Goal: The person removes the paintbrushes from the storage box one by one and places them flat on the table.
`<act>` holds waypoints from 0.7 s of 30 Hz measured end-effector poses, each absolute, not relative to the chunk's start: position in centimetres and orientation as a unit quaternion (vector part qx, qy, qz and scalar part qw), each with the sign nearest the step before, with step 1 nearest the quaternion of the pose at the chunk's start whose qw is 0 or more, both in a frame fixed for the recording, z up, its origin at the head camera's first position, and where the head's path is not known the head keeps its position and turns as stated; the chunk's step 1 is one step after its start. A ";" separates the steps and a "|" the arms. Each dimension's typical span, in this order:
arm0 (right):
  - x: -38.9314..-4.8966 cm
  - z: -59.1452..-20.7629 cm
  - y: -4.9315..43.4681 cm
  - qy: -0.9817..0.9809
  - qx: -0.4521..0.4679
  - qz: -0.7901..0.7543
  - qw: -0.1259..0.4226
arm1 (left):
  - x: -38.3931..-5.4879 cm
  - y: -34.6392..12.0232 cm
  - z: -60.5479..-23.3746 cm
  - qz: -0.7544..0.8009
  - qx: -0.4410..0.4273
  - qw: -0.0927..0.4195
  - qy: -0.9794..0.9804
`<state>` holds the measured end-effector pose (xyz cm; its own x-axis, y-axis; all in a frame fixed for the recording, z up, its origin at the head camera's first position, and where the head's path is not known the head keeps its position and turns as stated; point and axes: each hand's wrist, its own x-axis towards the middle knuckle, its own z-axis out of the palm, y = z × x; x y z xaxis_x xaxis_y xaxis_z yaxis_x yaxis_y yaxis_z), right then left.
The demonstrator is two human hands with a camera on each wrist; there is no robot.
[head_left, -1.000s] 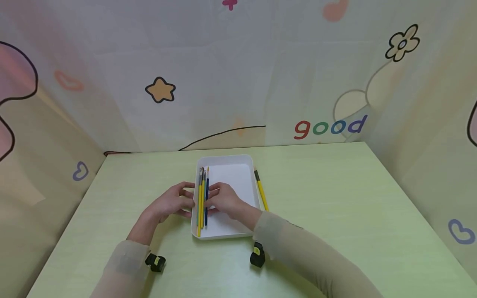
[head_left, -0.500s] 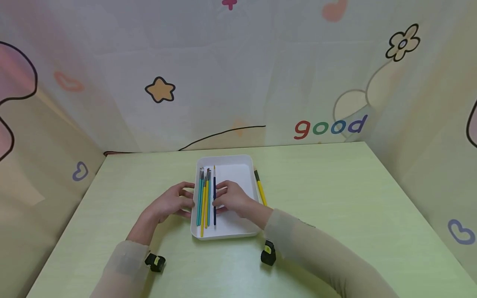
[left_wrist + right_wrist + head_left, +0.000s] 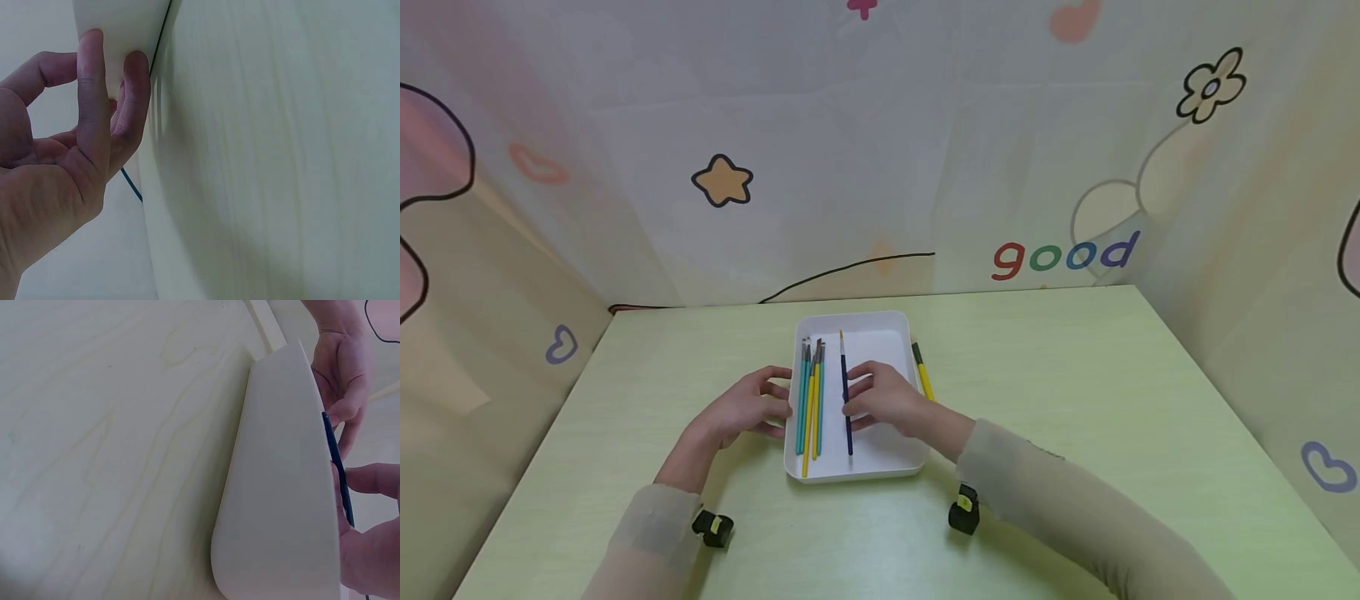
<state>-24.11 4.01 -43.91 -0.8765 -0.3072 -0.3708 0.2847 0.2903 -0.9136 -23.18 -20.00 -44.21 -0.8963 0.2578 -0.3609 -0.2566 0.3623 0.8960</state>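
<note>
A white rectangular tray [image 3: 880, 337] lies on the table in the head view. My right hand [image 3: 887, 400] is over its middle, with thumb and fingers pinching a dark blue paintbrush [image 3: 843, 367] whose tip points away from me. In the right wrist view the blue handle [image 3: 331, 440] shows just past the tray wall [image 3: 275, 481]. Along the tray's left side lie several paintbrushes with teal handles [image 3: 800, 408] and yellow handles [image 3: 808, 417]. My left hand [image 3: 748, 408] touches the tray's outer left wall with its fingertips, also visible in the left wrist view, where the fingers [image 3: 94, 100] are extended.
A thicker yellow stick with a dark end [image 3: 922, 371] lies on the table [image 3: 1075, 400] just right of the tray, partly hidden by my right forearm. Behind the table rises a patterned cloth backdrop [image 3: 880, 167], with cloth at both sides too.
My right hand has moved right across the tray with the dark blue paintbrush, away from the others. The teal and yellow paintbrushes became more spread out. My left hand stays in place.
</note>
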 end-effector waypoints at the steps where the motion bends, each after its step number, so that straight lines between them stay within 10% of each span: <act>1: -24.1 -43.8 4.2 0.766 -0.007 -0.593 0.248 | -23.2 -20.0 -44.3 0.564 0.002 0.227 0.794; 21: -23.3 -42.4 8.5 0.753 -0.028 -0.612 0.241 | -23.2 -19.9 -44.2 0.562 -0.002 0.229 0.795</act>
